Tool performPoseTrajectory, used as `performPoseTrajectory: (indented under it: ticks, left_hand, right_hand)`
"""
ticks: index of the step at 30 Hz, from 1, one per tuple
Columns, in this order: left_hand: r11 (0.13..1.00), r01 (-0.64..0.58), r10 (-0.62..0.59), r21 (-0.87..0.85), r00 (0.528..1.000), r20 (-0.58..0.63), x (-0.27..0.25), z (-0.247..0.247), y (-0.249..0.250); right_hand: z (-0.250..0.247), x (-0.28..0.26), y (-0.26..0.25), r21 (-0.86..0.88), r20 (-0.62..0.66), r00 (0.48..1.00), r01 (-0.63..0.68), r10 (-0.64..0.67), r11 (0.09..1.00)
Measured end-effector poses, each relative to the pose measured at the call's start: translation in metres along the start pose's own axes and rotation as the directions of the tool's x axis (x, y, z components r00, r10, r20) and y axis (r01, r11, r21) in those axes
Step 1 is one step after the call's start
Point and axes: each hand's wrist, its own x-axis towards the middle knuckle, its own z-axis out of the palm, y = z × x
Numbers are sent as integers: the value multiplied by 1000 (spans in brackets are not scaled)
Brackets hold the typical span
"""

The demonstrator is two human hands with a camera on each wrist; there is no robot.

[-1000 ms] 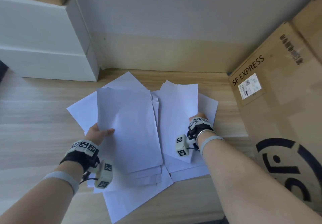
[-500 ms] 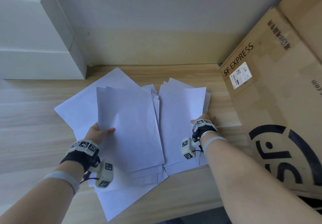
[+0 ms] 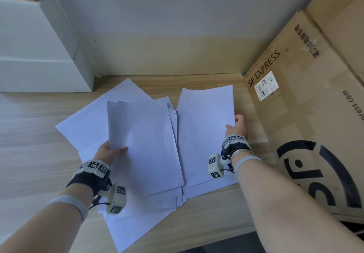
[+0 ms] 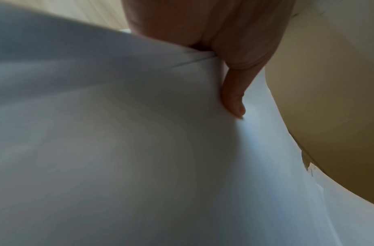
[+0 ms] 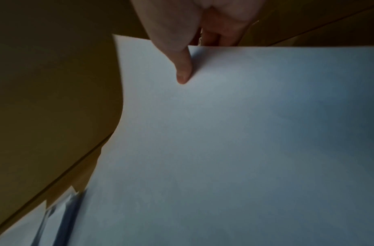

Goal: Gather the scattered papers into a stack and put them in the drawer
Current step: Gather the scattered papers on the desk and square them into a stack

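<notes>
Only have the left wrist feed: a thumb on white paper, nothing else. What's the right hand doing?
Observer: The right hand pinches the right edge of the right bundle of papers, thumb on top.
Operator: One pile, then?
Observer: No. The left hand holds the left bundle of papers beside it, and loose sheets lie spread underneath.
Operator: Anything close on the right?
Observer: A cardboard box printed SF EXPRESS stands just right of the right hand.
</notes>
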Motion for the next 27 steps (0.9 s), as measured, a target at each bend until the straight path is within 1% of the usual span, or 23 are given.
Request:
performPoseTrajectory:
  ticks: [1, 3, 5, 6, 7, 9, 11, 13, 17, 19, 21, 23, 27]
  left_hand:
    - [1000, 0, 0, 8, 1000, -2, 1, 0, -1]
    - [1000, 1, -1, 24, 1000, -8, 2, 0, -1]
    - [1000, 2, -2, 29, 1000, -17, 3, -1, -3]
    - [999, 4, -3, 33, 1000, -20, 3, -2, -3]
    - [999, 5, -4, 36, 1000, -20, 3, -2, -4]
    - [999, 3, -3, 35, 1000, -20, 2, -3, -5]
    - [999, -3, 4, 37, 1000, -26, 1, -3, -5]
    - [999, -8, 9, 38, 1000, -27, 0, -2, -4]
    - [999, 2, -1, 43, 999, -33, -3, 1, -4]
    - [998, 11, -8, 68, 999, -34, -2, 1, -4]
    - [994, 21, -17, 105, 999, -37, -1, 1, -3]
    - [993, 35, -31, 115, 999, -37, 1, 1, -2]
    - [990, 38, -34, 136, 999, -32, 2, 4, 0]
  right_hand:
    - [-2, -2, -2, 27, 0, 1000, -21, 21, 999]
    - [-5, -7, -6, 26, 86, 993, -79, 76, 997]
    - [-5, -12, -8, -40, 194, 972, -125, 130, 991]
    - [-4, -14, -8, -89, 220, 964, -134, 151, 987]
    - [-4, -15, -6, -123, 209, 966, -125, 149, 984]
    - [-5, -13, -2, -132, 137, 983, -105, 124, 986]
    - [-13, -10, 0, -101, 60, 993, -100, 107, 990]
    - [-26, -3, -1, -61, 10, 997, -82, 83, 995]
    - [-50, 2, -13, -66, 20, 999, -43, 45, 997]
    - [-53, 1, -23, -76, 74, 996, -36, 42, 996]
    - [-46, -5, -32, -115, 203, 978, -15, 38, 993]
    - [-29, -16, -36, -191, 341, 939, 27, 41, 981]
    - [12, -46, -36, -261, 509, 860, 121, 31, 958]
